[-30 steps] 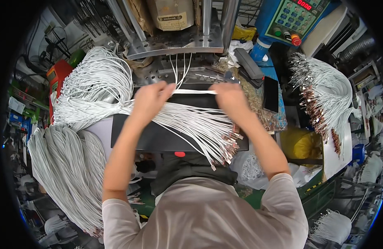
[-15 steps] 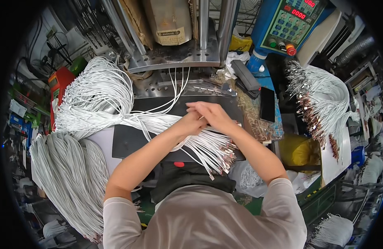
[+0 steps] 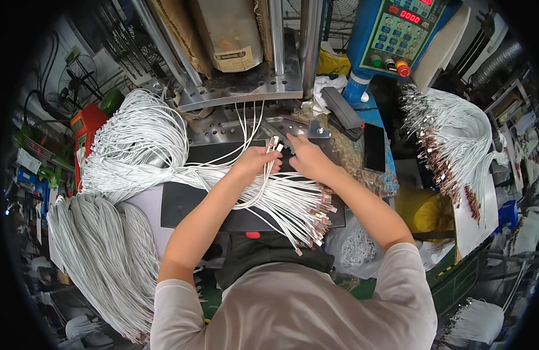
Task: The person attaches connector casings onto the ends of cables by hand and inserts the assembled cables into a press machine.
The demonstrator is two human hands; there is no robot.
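Observation:
My left hand (image 3: 256,161) and my right hand (image 3: 305,155) meet at the back of a black work mat (image 3: 182,198), just in front of a metal press plate (image 3: 223,125). Both pinch the ends of a few white cables (image 3: 273,146) whose tips stick up between the fingers. A fan of white cables with metal connector ends (image 3: 304,207) lies across the mat under my forearms. Thin white leads (image 3: 244,119) run from the press down to my hands.
A big heap of white cables (image 3: 138,143) lies at the left, and a longer bundle (image 3: 100,256) hangs at the lower left. More connector-tipped cables (image 3: 450,146) drape at the right. A blue control panel (image 3: 398,29), a black phone (image 3: 374,147) and a yellow bag (image 3: 424,210) stand nearby.
My hands were spread apart holding a cable stretched between them. They came together and moved forward to the press, now pinching cable ends.

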